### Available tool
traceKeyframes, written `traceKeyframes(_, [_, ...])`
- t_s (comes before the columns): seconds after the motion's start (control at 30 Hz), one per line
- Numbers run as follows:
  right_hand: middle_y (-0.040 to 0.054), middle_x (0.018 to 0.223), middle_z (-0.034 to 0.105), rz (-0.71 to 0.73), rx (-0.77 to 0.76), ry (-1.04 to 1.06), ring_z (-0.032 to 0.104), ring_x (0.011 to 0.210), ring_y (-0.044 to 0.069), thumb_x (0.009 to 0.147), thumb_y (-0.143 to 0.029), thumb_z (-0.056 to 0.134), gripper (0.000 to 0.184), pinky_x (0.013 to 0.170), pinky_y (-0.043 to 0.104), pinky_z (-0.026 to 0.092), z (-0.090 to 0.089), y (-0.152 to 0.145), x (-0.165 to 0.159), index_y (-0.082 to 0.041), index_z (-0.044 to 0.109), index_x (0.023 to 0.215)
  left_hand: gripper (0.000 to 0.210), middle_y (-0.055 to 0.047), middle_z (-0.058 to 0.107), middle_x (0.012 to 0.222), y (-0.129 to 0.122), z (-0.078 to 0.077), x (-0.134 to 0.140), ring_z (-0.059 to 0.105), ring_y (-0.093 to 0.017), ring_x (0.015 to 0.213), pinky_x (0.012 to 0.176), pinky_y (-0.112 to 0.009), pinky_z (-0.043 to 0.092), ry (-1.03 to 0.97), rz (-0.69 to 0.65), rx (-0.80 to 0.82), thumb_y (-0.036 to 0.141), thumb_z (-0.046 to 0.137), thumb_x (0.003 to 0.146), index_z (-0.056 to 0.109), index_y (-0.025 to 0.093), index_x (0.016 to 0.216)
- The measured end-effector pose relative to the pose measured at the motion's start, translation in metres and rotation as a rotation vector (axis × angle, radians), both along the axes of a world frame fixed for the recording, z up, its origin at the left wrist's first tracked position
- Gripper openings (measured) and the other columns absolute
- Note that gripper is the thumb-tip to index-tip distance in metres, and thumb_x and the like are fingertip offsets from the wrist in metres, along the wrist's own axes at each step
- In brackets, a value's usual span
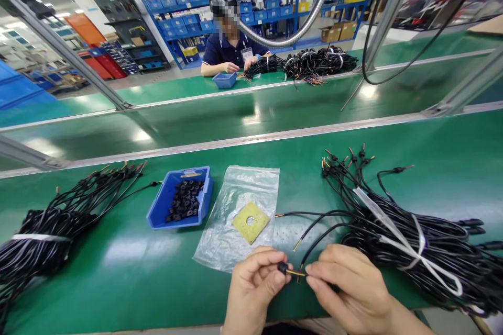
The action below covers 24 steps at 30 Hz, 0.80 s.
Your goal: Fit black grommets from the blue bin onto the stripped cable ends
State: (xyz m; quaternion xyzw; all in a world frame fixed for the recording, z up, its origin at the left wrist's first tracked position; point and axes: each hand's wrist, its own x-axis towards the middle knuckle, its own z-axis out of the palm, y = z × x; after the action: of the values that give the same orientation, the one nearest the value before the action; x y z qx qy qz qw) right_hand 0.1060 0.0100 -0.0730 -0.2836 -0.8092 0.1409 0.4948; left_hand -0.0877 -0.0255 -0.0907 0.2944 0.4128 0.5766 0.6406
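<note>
Between thumb and fingers, my left hand (257,285) pinches a small black grommet (282,267). Facing it, my right hand (349,282) grips the end of a black cable, its thin yellow and dark wires (295,272) reaching to the grommet. Whether the wires pass into the grommet's hole is too small to tell. Beyond my hands lies a clear zip bag (220,241) with a yellow square pad (251,222), holed in the middle, on it. A blue bin (159,217) holds many similar black parts (184,199). To the right rests a tied bundle of black cables (396,235).
Another cable bundle (43,235) lies at the left, its wire ends pointing toward the bin. Past the metal rail (236,142), a co-worker (236,47) sits at the opposite bench with cables and a small blue bin (225,80). A flexible metal conduit (283,42) hangs overhead.
</note>
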Motion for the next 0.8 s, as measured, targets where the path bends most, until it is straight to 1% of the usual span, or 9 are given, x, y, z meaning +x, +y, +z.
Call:
traceKeyframes(0.13, [0.0026, 0.070, 0.065, 0.000, -0.018, 0.001, 0.057, 0.059, 0.013, 0.090, -0.007, 0.058, 0.011, 0.056, 0.025, 0.047, -0.001, -0.001, 0.000, -0.015, 0.065, 0.094, 0.016, -0.005, 0.071, 0.093, 0.000, -0.008, -0.005, 0.075, -0.017, 0.078, 0.072, -0.024, 0.063, 0.090, -0.019, 0.099, 0.022, 0.086, 0.078, 0.085, 0.025, 0.093])
traceKeyframes(0.3, [0.0032, 0.069, 0.063, 0.047, 0.015, -0.071, 0.057, 0.059, 0.014, 0.095, -0.012, 0.055, 0.011, 0.058, 0.026, 0.048, -0.001, 0.000, 0.002, -0.015, 0.066, 0.094, 0.023, -0.004, 0.071, 0.091, -0.002, -0.004, 0.000, 0.069, -0.011, 0.073, 0.065, -0.015, 0.057, 0.263, -0.105, 0.243, 0.015, 0.087, 0.076, 0.084, 0.027, 0.096])
traceKeyframes(0.33, [0.0034, 0.070, 0.063, 0.053, 0.016, -0.075, 0.057, 0.060, 0.014, 0.096, -0.013, 0.055, 0.011, 0.059, 0.026, 0.048, 0.000, 0.000, 0.003, -0.014, 0.066, 0.095, 0.021, -0.003, 0.072, 0.088, -0.004, -0.002, 0.003, 0.068, -0.010, 0.070, 0.063, -0.014, 0.055, 0.259, -0.102, 0.227, 0.017, 0.087, 0.076, 0.084, 0.026, 0.095])
traceKeyframes(0.4, [0.0046, 0.072, 0.062, 0.055, 0.018, -0.058, 0.058, 0.062, 0.015, 0.096, -0.014, 0.053, 0.012, 0.060, 0.027, 0.049, 0.001, 0.000, 0.005, -0.013, 0.065, 0.097, 0.016, -0.001, 0.072, 0.076, -0.009, 0.003, 0.012, 0.067, -0.008, 0.063, 0.060, -0.014, 0.054, 0.185, -0.083, 0.131, 0.027, 0.086, 0.079, 0.082, 0.024, 0.094])
traceKeyframes(0.5, [0.0048, 0.072, 0.061, 0.055, 0.024, -0.047, 0.057, 0.063, 0.015, 0.093, -0.011, 0.049, 0.013, 0.062, 0.028, 0.048, 0.003, -0.001, 0.008, -0.014, 0.062, 0.094, 0.023, 0.001, 0.070, 0.062, -0.019, 0.005, 0.025, 0.066, -0.009, 0.054, 0.056, -0.015, 0.053, 0.051, -0.070, -0.025, 0.040, 0.083, 0.082, 0.077, 0.021, 0.093])
traceKeyframes(0.57, [0.0034, 0.069, 0.059, 0.064, 0.015, -0.072, 0.054, 0.061, 0.015, 0.093, -0.008, 0.048, 0.015, 0.062, 0.029, 0.045, 0.004, -0.001, 0.009, -0.015, 0.061, 0.090, 0.025, 0.001, 0.071, 0.063, -0.023, 0.002, 0.031, 0.068, -0.010, 0.054, 0.055, -0.017, 0.054, 0.056, -0.049, -0.018, 0.041, 0.083, 0.081, 0.075, 0.020, 0.092])
traceKeyframes(0.63, [0.0017, 0.066, 0.057, 0.089, -0.002, -0.109, 0.049, 0.058, 0.015, 0.095, -0.009, 0.046, 0.017, 0.059, 0.029, 0.041, 0.005, -0.001, 0.009, -0.016, 0.060, 0.088, 0.021, 0.001, 0.071, 0.068, -0.023, -0.003, 0.032, 0.067, -0.010, 0.054, 0.055, -0.018, 0.054, 0.136, -0.010, 0.069, 0.039, 0.083, 0.081, 0.076, 0.021, 0.090])
traceKeyframes(0.73, [0.0004, 0.065, 0.054, 0.125, -0.022, -0.156, 0.044, 0.057, 0.014, 0.099, -0.011, 0.041, 0.021, 0.057, 0.029, 0.035, 0.004, 0.000, 0.010, -0.017, 0.057, 0.087, 0.008, 0.001, 0.071, 0.072, -0.017, -0.010, 0.025, 0.065, -0.010, 0.055, 0.054, -0.018, 0.053, 0.343, 0.021, 0.300, 0.030, 0.079, 0.086, 0.078, 0.026, 0.092])
traceKeyframes(0.8, [0.0001, 0.065, 0.052, 0.134, -0.035, -0.180, 0.042, 0.058, 0.014, 0.100, -0.011, 0.041, 0.022, 0.057, 0.029, 0.033, 0.003, 0.000, 0.010, -0.018, 0.055, 0.084, 0.014, -0.001, 0.074, 0.072, -0.012, -0.011, 0.018, 0.067, -0.014, 0.059, 0.057, -0.021, 0.055, 0.499, 0.001, 0.467, 0.022, 0.077, 0.087, 0.078, 0.028, 0.099])
